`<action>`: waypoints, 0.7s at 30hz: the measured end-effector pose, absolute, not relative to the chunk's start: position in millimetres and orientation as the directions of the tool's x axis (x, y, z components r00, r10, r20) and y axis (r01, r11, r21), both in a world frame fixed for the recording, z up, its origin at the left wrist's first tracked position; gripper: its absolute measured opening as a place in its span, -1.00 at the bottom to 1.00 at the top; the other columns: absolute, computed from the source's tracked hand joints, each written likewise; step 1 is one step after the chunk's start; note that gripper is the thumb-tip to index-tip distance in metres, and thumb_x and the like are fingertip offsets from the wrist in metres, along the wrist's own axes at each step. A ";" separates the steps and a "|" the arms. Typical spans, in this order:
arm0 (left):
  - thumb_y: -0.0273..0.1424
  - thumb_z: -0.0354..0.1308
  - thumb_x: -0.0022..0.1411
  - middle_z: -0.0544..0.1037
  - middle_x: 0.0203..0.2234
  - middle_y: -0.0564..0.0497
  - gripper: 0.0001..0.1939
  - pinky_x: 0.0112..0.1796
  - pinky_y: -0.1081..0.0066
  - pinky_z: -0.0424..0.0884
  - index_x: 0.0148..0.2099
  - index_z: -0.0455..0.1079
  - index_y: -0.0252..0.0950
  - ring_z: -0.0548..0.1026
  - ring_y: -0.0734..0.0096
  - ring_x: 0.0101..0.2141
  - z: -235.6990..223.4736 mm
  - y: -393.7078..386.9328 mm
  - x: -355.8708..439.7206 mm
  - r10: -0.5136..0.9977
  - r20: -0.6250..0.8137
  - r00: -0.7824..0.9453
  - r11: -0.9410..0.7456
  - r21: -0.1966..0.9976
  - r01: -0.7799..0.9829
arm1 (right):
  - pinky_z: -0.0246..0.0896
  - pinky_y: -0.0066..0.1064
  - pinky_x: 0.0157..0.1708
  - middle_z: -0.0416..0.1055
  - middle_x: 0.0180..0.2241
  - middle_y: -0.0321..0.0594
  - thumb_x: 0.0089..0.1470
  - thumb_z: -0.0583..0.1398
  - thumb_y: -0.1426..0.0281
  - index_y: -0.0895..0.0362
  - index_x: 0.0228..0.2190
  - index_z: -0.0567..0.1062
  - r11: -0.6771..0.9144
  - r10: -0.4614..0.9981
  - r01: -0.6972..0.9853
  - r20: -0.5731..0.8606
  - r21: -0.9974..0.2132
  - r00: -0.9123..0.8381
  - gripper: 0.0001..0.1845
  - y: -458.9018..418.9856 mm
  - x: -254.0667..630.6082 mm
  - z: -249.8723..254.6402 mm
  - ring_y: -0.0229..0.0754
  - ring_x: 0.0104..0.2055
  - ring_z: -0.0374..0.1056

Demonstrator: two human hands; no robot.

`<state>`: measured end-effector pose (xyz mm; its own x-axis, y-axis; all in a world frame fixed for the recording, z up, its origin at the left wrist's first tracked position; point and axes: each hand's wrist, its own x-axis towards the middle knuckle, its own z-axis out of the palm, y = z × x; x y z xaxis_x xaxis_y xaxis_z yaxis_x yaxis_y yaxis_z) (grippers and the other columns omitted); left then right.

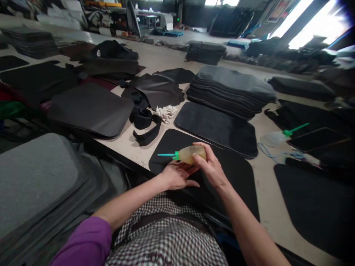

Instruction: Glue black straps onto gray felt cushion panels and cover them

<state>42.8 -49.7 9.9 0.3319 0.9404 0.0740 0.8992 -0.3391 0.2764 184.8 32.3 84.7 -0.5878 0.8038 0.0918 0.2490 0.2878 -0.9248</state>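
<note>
My right hand (212,166) grips a small yellowish squeeze bottle (190,154) with a green nozzle that points left. It holds the bottle just above a black rounded panel (238,173) lying at the table's near edge. My left hand (177,175) rests on that panel right under the bottle, palm up, fingers stretched out and empty. A second black panel (219,127) lies just beyond.
A tall stack of dark panels (233,90) stands behind, with a white rag (166,112) and black straps (145,125) to its left. Another green-nozzled bottle (280,136) lies at the right. Grey panels (39,177) are piled at my left, below the table edge.
</note>
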 end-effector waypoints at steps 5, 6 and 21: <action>0.17 -0.13 0.38 0.08 0.45 -0.14 -0.13 0.33 0.05 0.14 0.51 -0.08 -0.26 0.10 -0.05 0.39 0.0 -50.2 47.3 0.962 0.054 0.269 -0.270 0.352 0.896 | 0.43 -0.20 -0.13 0.50 -0.10 -0.18 0.10 0.31 0.00 0.00 0.07 0.36 0.416 0.716 0.313 0.096 -0.854 -0.692 -0.41 20.6 167.4 86.7 -0.02 -0.12 0.47; 0.13 -0.10 0.40 0.04 0.46 -0.16 -0.12 0.35 0.03 0.10 0.52 -0.13 -0.32 0.06 -0.08 0.40 -0.7 -50.4 47.8 0.963 0.072 0.259 -0.267 0.361 0.894 | 0.44 -0.20 -0.10 0.50 -0.07 -0.17 0.06 0.35 0.02 0.00 0.07 0.36 0.444 0.702 0.309 0.112 -0.841 -0.703 -0.37 18.9 163.7 87.2 -0.01 -0.10 0.47; 0.16 -0.04 0.37 0.01 0.47 -0.11 -0.13 0.37 0.08 0.09 0.51 -0.07 -0.21 0.06 0.01 0.42 4.3 -58.3 41.8 0.956 0.065 0.288 -0.289 0.401 0.870 | 0.45 -0.17 -0.06 0.50 -0.05 -0.20 0.05 0.38 0.04 -0.07 0.10 0.34 0.396 0.743 0.323 0.094 -0.859 -0.662 -0.35 14.9 167.7 89.0 0.01 -0.05 0.49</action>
